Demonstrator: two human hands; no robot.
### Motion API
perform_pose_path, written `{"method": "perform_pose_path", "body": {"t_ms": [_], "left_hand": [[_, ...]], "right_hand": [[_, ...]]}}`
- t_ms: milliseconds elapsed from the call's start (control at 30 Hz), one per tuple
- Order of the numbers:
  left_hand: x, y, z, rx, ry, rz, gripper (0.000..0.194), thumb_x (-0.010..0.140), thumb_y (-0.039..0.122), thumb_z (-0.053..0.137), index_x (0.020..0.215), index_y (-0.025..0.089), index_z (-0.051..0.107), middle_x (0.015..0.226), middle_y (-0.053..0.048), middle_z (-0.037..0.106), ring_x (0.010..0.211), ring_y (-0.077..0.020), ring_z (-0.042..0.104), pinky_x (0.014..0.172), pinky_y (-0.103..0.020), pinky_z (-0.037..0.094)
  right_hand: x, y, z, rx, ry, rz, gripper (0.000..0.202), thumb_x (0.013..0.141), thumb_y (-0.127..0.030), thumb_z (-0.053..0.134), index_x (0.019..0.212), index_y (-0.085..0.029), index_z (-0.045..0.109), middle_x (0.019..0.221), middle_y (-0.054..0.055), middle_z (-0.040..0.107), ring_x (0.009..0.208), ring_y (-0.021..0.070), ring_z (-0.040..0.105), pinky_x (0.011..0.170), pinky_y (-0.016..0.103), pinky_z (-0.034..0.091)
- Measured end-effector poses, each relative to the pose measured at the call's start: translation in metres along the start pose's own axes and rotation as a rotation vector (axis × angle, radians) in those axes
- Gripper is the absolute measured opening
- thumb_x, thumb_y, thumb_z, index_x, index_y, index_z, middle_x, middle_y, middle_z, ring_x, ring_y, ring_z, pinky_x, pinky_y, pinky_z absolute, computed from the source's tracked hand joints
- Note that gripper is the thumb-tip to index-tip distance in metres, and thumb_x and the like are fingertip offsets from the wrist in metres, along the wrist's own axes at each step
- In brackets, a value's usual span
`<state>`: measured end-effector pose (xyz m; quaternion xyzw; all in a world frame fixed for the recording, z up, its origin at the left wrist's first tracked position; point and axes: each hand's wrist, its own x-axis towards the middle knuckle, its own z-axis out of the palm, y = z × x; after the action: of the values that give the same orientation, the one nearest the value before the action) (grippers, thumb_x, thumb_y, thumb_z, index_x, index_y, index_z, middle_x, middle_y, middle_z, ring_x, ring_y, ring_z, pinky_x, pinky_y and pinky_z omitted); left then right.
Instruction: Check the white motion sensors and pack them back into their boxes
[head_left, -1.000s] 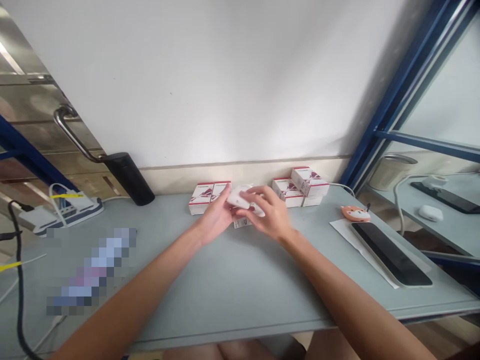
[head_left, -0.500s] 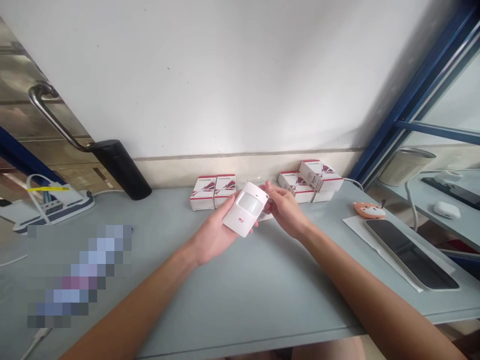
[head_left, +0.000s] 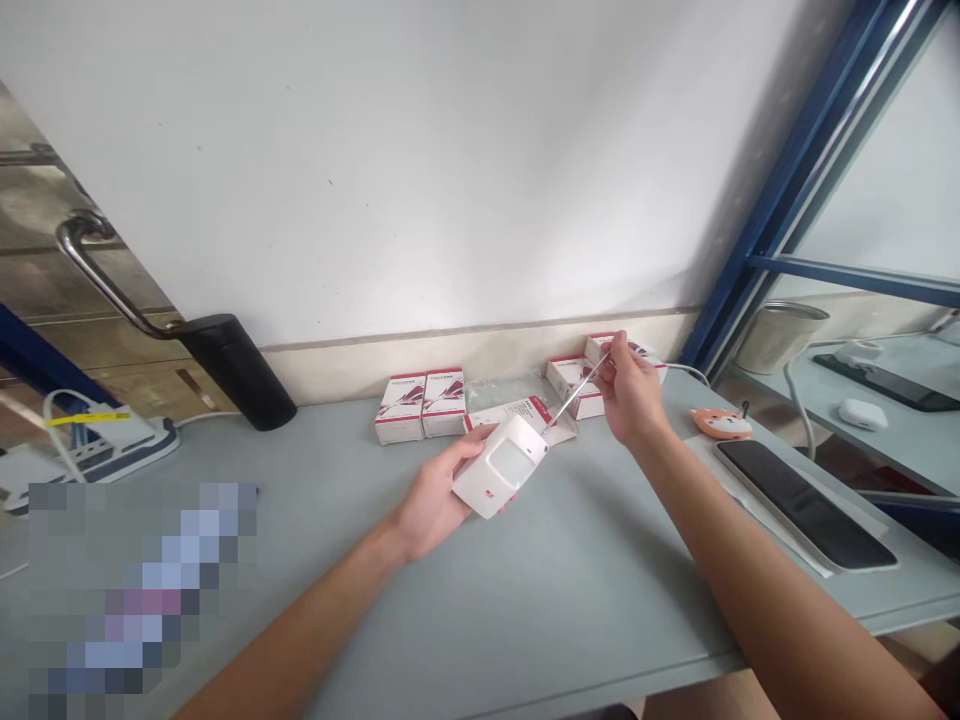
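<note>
My left hand (head_left: pixel 433 508) is closed around a white motion sensor (head_left: pixel 480 488), held tilted above the table with its window facing up. From the sensor's upper right corner a thin metal telescopic antenna (head_left: pixel 576 391) sticks out. My right hand (head_left: pixel 634 392) pinches the far end of that antenna between thumb and fingers. Behind the sensor, an open white and red box (head_left: pixel 517 412) lies by some clear plastic wrap (head_left: pixel 491 392), partly covered by the sensor and hand.
Two red and white boxes (head_left: pixel 401 408) stand at the back left, and more boxes (head_left: pixel 564 375) are stacked behind my right hand. A black cylinder (head_left: pixel 240 370) and a power strip (head_left: pixel 142 440) are left. A phone (head_left: pixel 806 505) and an orange animal-shaped item (head_left: pixel 721 422) lie right.
My right hand has moved up and right, away from the sensor, drawing the antenna out long. My left hand still holds the sensor. The open box behind now shows more.
</note>
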<state>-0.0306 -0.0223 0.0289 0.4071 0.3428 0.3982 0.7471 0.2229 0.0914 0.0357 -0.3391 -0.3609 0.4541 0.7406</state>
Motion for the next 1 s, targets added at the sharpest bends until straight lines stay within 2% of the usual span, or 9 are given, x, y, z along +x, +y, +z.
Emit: {"method": "perform_pose_path", "body": {"t_ms": [100,267,367,500,633,867,1000], "left_hand": [[-0.001,-0.001,0.002,0.028,0.012,-0.011,0.047,0.099,0.037,0.052,0.143,0.025,0.064,0.13,-0.011,0.069,0.089,-0.0208,0.063,0.08,-0.035,0.049],[-0.001,0.007,-0.003,0.111,0.07,-0.033,0.046,0.097,0.038,0.054,0.139,0.022,0.066,0.12,-0.01,0.071,0.089,-0.0229,0.063,0.079,-0.035,0.05],[0.001,0.011,-0.011,0.152,0.022,-0.06,0.049,0.098,0.039,0.052,0.142,0.02,0.063,0.116,-0.013,0.072,0.083,-0.0251,0.066,0.075,-0.036,0.05],[0.005,0.008,-0.018,0.085,-0.008,-0.094,0.053,0.098,0.039,0.05,0.147,0.019,0.058,0.116,-0.017,0.073,0.079,-0.0267,0.067,0.072,-0.037,0.049],[0.009,0.003,-0.02,0.004,-0.025,-0.112,0.057,0.093,0.035,0.052,0.145,0.014,0.057,0.12,-0.02,0.073,0.08,-0.0275,0.068,0.073,-0.037,0.049],[0.008,0.004,-0.016,-0.048,0.026,-0.124,0.058,0.088,0.033,0.056,0.143,0.013,0.057,0.106,-0.016,0.073,0.078,-0.0273,0.067,0.072,-0.037,0.048],[0.009,0.001,-0.017,-0.079,0.069,-0.114,0.056,0.088,0.031,0.06,0.141,0.015,0.057,0.107,-0.015,0.072,0.078,-0.0279,0.067,0.072,-0.039,0.049]], "right_hand": [[0.011,-0.007,-0.011,0.022,0.039,-0.045,0.055,0.074,-0.07,0.087,0.073,-0.021,0.062,0.059,-0.01,0.028,0.05,0.0072,0.026,0.042,0.022,0.027],[0.024,-0.019,-0.025,0.065,0.146,-0.071,0.054,0.08,-0.071,0.08,0.075,-0.021,0.06,0.061,-0.009,0.035,0.049,0.0062,0.028,0.042,0.021,0.03],[0.032,-0.024,-0.035,0.063,0.203,-0.065,0.054,0.082,-0.071,0.079,0.076,-0.021,0.059,0.061,-0.01,0.036,0.048,0.0059,0.03,0.042,0.02,0.032],[0.036,-0.024,-0.041,0.114,0.152,-0.002,0.051,0.084,-0.068,0.08,0.079,-0.021,0.06,0.064,-0.008,0.045,0.048,0.0047,0.031,0.042,0.02,0.032],[0.038,-0.025,-0.041,0.237,0.093,0.061,0.045,0.084,-0.057,0.085,0.082,-0.021,0.06,0.071,-0.008,0.052,0.049,0.0036,0.032,0.041,0.018,0.031],[0.037,-0.028,-0.042,0.293,0.05,0.095,0.041,0.081,-0.05,0.091,0.084,-0.022,0.061,0.074,-0.008,0.055,0.05,0.0039,0.033,0.042,0.018,0.032],[0.035,-0.029,-0.042,0.285,0.052,0.088,0.042,0.074,-0.051,0.095,0.087,-0.021,0.068,0.074,-0.008,0.055,0.052,0.0033,0.035,0.043,0.017,0.033]]}}
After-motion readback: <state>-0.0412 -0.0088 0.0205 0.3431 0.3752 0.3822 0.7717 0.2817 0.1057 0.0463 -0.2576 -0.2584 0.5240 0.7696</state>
